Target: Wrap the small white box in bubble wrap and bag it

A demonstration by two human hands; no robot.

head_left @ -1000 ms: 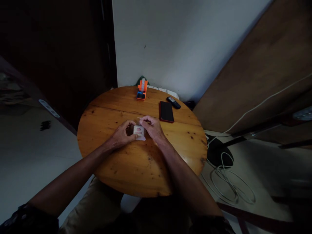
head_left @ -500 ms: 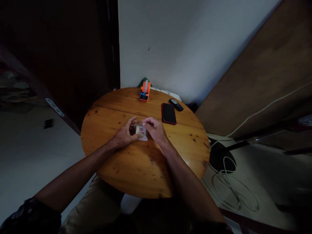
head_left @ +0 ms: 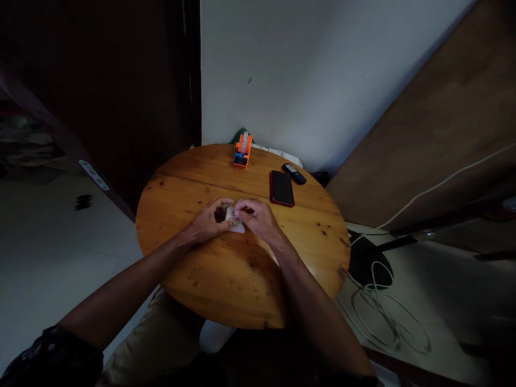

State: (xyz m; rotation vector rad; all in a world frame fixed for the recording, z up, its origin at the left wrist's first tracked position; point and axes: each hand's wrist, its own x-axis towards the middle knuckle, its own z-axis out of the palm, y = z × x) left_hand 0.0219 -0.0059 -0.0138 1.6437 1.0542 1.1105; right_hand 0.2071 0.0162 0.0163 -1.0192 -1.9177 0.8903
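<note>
A small white packet [head_left: 237, 227] with reddish print is held low over the table's middle. My left hand [head_left: 212, 219] curls around its left side, thumb along the near edge and fingers arched behind. From the right, my right hand [head_left: 257, 217] reaches over the packet's face, thumb and fingertips pinched together against its upper part. Those fingertips cover much of the print, and what exactly they pinch is too small to make out. Both hands are close together over the round wooden table [head_left: 217, 285].
An orange and blue tape dispenser [head_left: 242, 150] stands at the table's far edge. Farther right lie a dark phone in a red case [head_left: 282, 188] and a black remote-like handset [head_left: 294, 173]. A pale cable [head_left: 374, 301] coils on the floor at right.
My right fingertips have moved from the packet's top edge down onto its face, hiding more of the print. The left hand keeps its hold. The view has shifted slightly.
</note>
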